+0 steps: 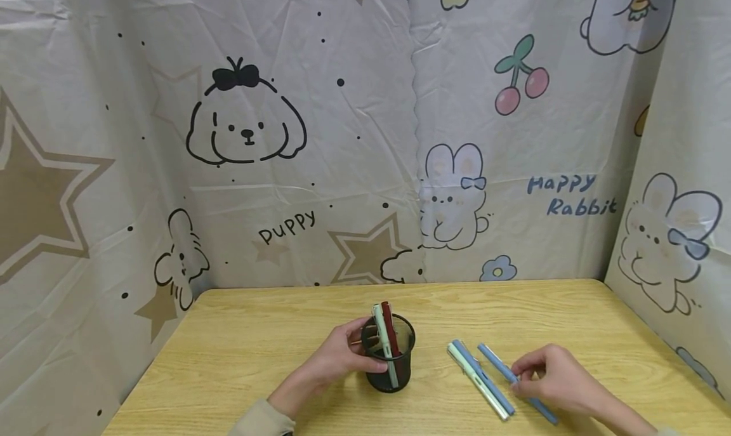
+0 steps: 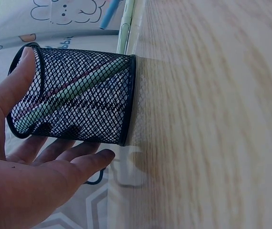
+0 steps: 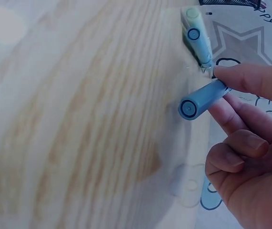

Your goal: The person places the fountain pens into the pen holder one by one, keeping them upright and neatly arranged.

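A black mesh pen holder (image 1: pixel 378 380) stands upright on the table, with a pale green pen (image 1: pixel 381 331) and a dark red pen (image 1: pixel 389 327) leaning inside it. My left hand (image 1: pixel 337 358) grips the holder from the left, thumb across the near side and fingers around the back. In the left wrist view, the thumb reaches the rim of the mesh holder (image 2: pixel 78 95). To the right, my right hand (image 1: pixel 556 380) pinches a blue pen (image 1: pixel 495 360) between thumb and fingers. The right wrist view shows the end of this blue pen (image 3: pixel 200 102) pointing toward the camera.
Between the hands, a second blue pen (image 1: pixel 485 379) and a light green pen (image 1: pixel 478 382) lie side by side on the wooden table (image 1: pixel 274 315). A printed cloth curtain (image 1: pixel 365 169) hangs behind the table and along both sides.
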### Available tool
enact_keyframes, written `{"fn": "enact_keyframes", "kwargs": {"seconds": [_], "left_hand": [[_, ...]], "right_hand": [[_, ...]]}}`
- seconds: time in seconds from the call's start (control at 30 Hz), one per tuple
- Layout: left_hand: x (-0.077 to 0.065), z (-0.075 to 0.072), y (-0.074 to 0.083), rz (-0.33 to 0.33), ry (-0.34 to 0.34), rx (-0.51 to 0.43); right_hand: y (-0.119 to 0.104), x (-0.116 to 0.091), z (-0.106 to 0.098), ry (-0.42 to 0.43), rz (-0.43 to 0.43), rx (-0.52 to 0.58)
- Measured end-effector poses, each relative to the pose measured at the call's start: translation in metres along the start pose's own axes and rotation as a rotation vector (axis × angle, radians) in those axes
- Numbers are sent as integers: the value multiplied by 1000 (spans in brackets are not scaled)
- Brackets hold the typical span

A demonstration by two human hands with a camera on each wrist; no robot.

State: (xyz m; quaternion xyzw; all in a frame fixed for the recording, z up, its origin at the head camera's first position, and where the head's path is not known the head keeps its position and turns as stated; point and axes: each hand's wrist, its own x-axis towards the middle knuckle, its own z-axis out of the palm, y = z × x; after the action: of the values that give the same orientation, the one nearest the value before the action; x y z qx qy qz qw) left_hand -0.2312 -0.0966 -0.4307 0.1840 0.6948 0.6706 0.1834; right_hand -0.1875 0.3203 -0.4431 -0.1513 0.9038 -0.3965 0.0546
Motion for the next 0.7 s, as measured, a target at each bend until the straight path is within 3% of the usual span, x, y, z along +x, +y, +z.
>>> {"fn": "enact_keyframes", "kwargs": {"seconds": [0.4, 0.7], "left_hand": [[0, -1, -2, -7, 7, 1], [2, -1, -2, -8, 9, -9]], "right_hand": [[-21, 0, 4, 68, 36, 38], [-35, 3, 11, 137, 6, 56]]}}
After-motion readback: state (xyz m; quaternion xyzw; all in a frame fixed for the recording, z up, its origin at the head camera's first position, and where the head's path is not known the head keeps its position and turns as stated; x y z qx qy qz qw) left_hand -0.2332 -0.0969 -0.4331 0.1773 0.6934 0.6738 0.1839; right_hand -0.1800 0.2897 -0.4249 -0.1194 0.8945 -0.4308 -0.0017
